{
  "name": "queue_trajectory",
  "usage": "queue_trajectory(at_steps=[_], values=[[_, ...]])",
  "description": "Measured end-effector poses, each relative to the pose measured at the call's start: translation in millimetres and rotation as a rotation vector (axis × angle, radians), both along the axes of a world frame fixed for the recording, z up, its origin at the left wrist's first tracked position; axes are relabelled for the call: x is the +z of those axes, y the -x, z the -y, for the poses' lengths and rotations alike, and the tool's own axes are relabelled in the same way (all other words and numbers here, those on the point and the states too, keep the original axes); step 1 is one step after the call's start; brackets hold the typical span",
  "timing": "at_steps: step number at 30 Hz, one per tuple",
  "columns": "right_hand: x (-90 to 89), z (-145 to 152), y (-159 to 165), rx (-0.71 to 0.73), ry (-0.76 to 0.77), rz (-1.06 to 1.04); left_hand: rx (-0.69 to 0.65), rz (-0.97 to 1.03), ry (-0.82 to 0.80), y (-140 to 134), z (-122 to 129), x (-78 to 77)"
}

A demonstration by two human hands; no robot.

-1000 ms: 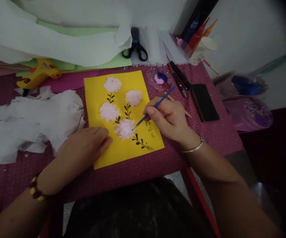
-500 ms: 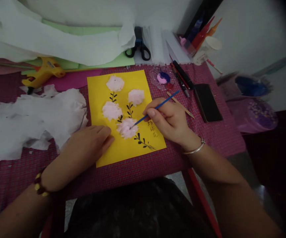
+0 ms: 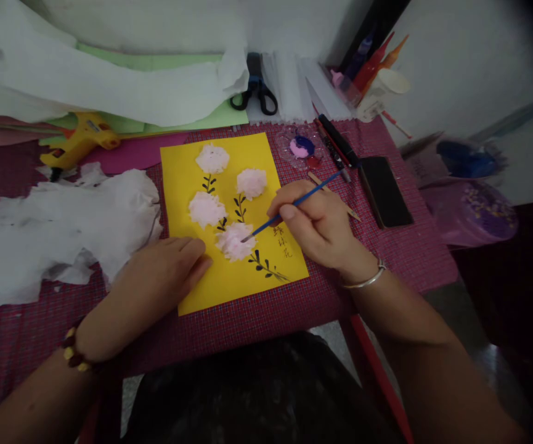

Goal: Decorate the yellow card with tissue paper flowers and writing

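A yellow sheet of paper lies on the table, bearing several pale pink ruffled flowers with dark painted stems and leaves. My right hand pinches a blue paintbrush between thumb and fingers. Its bristle tip is at the lowest flower, touching or just above the petals. Flat on the sheet's lower left edge rests my left hand, fingers stretched out and holding nothing. Dark handwritten characters run down the paper beside my right hand. A clear palette with pink, blue and red paint sits beyond the sheet.
Crumpled white tissue spreads at the left, below a yellow glue gun. Black-handled scissors lie at the back. On the right are pens, a dark phone, paint bottles and a pink tub.
The brush handle has tilted slightly and shifted a little to the right with my right hand, its tip staying at the lowest flower. My left hand stays put; the view has shifted slightly.
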State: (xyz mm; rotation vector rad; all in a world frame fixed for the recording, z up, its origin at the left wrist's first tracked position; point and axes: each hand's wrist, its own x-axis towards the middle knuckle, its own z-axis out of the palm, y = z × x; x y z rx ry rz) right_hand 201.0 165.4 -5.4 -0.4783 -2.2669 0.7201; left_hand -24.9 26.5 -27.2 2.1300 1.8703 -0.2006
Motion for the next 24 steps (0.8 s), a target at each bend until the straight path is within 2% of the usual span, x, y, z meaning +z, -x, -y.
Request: queue_trajectory(at_steps=[3, 6, 13, 19, 24], values=[[2.9, -7, -5, -0.105, 0.037, -0.107, 0.010, 0.022, 0.019, 0, -1, 0.7], [4.3, -13, -7, -0.141, 0.032, -0.161, 0.024, 0.035, 0.032, -1, -1, 1.7], [-1.2, -13, -3, -0.135, -0.003, -0.037, 0.022, 0.033, 0.041, -2, -1, 3.6], [-3.8, -15, -2, -0.092, -0.063, -0.034, 0.027, 0.042, 0.019, -2, 0, 0.8], [-3.8, -12, 1, -0.036, -0.038, -0.012, 0.018, 0.069, 0.004, -1, 1, -0.8]])
